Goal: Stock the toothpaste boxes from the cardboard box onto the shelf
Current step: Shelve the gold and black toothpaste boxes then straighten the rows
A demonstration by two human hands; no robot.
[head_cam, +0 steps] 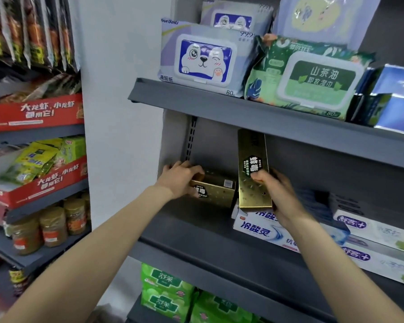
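Two gold toothpaste boxes with black labels are at the middle grey shelf [196,231]. One gold box [216,191] lies flat at the shelf's back left, and my left hand [181,178] grips its left end, fingers curled over the top. The other gold box [253,169] stands upright on end, its top almost reaching the shelf above. My right hand [278,194] holds its lower part, thumb pressed on the front face. The cardboard box is out of view.
White and blue toothpaste boxes [264,229] lie below the upright box, with more white boxes [378,231] to the right. Wet-wipe packs [203,59] fill the upper shelf. Green packs [166,287] sit on the lower shelf. Snack shelves [37,183] stand to the left.
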